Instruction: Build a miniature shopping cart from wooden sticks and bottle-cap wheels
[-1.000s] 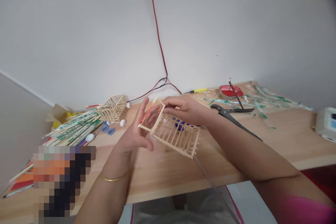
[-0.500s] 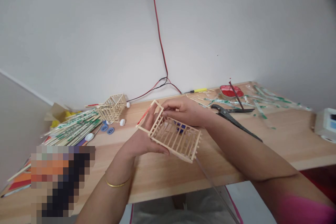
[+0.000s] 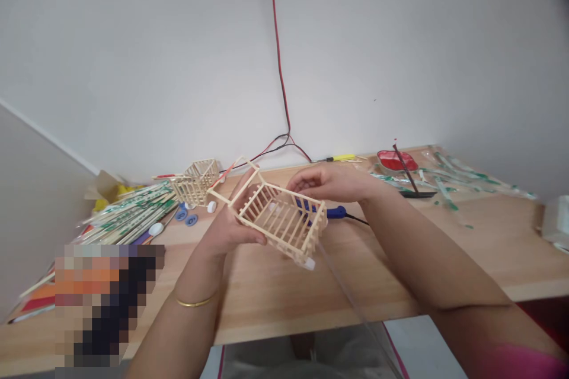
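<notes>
A small crate-like frame of pale wooden sticks (image 3: 278,219) is held tilted above the wooden table (image 3: 400,260). My left hand (image 3: 226,228) grips its near left side, thumb across the slats, fingers closed. My right hand (image 3: 333,182) rests curled at the frame's far right edge; what its fingers pinch is hidden. A white cap (image 3: 310,263) sticks to the frame's lower corner. A blue tool with a black cord (image 3: 335,212) lies just behind the frame.
A second stick frame (image 3: 198,180) stands at the back left, beside a heap of wrapped sticks (image 3: 128,216) and blue and white caps (image 3: 186,218). A red dish with a stick (image 3: 395,160), torn wrappers (image 3: 448,180) and a red-black cable (image 3: 284,100) are farther back.
The stick frame has turned and lifted a little to the left, so its open top faces me. My right hand slid off its top edge to the far side. The view shifted.
</notes>
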The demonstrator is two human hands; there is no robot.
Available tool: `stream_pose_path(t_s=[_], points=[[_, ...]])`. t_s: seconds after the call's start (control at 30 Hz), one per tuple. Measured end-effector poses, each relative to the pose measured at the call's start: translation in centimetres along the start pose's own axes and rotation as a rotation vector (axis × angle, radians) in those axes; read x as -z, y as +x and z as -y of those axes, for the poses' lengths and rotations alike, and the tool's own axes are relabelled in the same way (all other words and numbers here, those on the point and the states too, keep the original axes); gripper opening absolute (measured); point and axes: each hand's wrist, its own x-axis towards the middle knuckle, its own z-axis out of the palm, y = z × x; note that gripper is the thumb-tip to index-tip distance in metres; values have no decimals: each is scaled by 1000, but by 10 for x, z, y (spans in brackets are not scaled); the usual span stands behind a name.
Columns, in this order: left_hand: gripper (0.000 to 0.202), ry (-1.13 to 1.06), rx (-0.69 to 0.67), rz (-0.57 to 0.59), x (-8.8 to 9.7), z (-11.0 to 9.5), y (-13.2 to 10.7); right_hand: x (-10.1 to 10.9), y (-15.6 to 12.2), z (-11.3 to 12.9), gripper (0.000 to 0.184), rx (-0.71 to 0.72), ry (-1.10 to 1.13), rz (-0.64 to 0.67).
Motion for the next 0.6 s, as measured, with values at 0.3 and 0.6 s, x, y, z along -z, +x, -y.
stream_pose_path(t_s=[0.3,0.6], points=[[117,-52,45,-58,3,2,3,-12,7,-6,21,-5,77,88],[108,-82,78,-107,4,5,3,-11,7,-3,27,29,-3,-156]])
